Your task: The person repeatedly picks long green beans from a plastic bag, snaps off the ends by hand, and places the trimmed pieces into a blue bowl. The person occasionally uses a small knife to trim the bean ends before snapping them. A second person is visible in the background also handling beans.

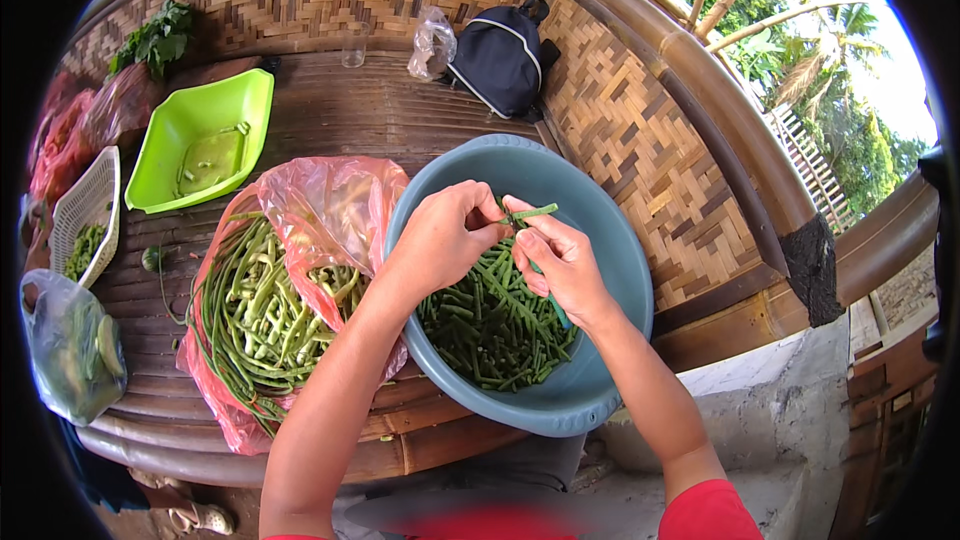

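The right grip point(562, 262) hides most of a green-handled tool point(565, 319) (its kind cannot be told).

Slim green bean point(538, 211) above basin point(622, 325)

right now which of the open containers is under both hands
The round blue-grey basin, under the left hand and right hand; the lime-green tub and white basket are farther left.

With left hand point(452, 230), back turned up, pinches thumb toward forefinger; curls right hand point(562, 258), angled leftward, into a grip just beside it. Slants bare left forearm point(345, 390) and right forearm point(655, 390) inward and forward.
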A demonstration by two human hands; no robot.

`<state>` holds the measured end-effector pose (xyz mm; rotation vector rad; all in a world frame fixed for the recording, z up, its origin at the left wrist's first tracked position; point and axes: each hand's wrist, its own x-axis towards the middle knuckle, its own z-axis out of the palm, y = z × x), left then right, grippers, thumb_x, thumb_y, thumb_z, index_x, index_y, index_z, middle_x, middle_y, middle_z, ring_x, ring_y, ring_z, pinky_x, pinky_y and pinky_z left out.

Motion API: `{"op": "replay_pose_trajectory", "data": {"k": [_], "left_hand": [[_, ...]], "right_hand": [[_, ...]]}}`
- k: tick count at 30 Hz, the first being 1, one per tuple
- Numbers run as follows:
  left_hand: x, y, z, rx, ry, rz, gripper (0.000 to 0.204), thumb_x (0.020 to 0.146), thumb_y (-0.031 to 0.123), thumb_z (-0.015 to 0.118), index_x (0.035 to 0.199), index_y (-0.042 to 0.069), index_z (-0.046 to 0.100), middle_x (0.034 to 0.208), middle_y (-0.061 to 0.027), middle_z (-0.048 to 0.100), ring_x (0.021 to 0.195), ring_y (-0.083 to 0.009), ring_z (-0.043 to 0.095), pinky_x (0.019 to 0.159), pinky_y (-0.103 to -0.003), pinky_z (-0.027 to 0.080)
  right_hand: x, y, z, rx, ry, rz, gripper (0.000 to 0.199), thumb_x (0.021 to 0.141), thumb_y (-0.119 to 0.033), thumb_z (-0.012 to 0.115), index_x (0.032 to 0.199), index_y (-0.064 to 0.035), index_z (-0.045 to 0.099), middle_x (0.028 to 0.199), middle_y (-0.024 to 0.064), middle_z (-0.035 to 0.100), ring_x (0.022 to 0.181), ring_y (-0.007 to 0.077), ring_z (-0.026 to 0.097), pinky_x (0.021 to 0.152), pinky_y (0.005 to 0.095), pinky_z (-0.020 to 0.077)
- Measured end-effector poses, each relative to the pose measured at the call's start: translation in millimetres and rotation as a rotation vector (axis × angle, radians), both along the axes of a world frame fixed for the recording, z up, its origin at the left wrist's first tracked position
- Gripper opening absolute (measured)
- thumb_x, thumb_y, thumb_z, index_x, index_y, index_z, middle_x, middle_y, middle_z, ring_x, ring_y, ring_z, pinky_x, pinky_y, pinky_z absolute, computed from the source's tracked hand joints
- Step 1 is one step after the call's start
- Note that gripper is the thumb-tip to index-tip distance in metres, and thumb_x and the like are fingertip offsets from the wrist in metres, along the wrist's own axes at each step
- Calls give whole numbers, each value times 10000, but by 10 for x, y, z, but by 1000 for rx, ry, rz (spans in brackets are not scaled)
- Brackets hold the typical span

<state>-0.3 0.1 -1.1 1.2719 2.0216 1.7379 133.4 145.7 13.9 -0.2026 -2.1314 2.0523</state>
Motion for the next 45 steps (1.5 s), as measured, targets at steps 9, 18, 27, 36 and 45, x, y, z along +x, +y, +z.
{"op": "replay_pose_trajectory", "data": {"k": [9, 18, 27, 36, 45], "left_hand": [[21, -11, 30, -4, -154, -137, 203, 1012, 130, 582, 1077, -18, 704, 812, -11, 661, 770, -81, 580, 721, -263, 476], [7, -7, -48, 226, -144, -259, 515, 964, -35, 565, 1465, -7, 447, 936, -89, 670, 795, -138, 645, 758, -274, 510], [36, -61, 60, 123, -258, -297, 591, 979, -29, 567, 1522, 12, 336, 945, -84, 677, 826, -131, 648, 771, -278, 527], [42, -34, 25, 76, -277, -314, 341, 1000, 28, 574, 1329, -23, 503, 922, -74, 682, 857, -115, 643, 778, -266, 519], [39, -26, 70, 88, -331, -288, 142, 1019, 57, 568, 1121, -29, 616, 889, -26, 645, 813, -83, 600, 750, -235, 498]], "right_hand": [[-11, 125, 78, 52, 34, -179, 538, 1058, -174, 532, 1560, -119, 348, 784, -3, 552, 533, 21, 411, 459, 182, 349], [33, 96, 64, -26, 24, 48, 597, 1063, -215, 531, 1585, -93, 270, 764, 5, 542, 539, 28, 403, 477, 194, 343], [69, 86, 112, -78, -11, 123, 536, 1063, -234, 527, 1544, -61, 363, 754, -12, 521, 555, 28, 401, 489, 183, 343], [27, 89, 86, -26, 139, -97, 450, 1073, -205, 495, 1495, -56, 446, 736, -18, 498, 530, 26, 396, 471, 179, 355], [63, 97, 98, -12, 122, -7, 497, 1066, -212, 518, 1526, -61, 401, 731, -8, 513, 539, 32, 400, 487, 184, 354]]}}
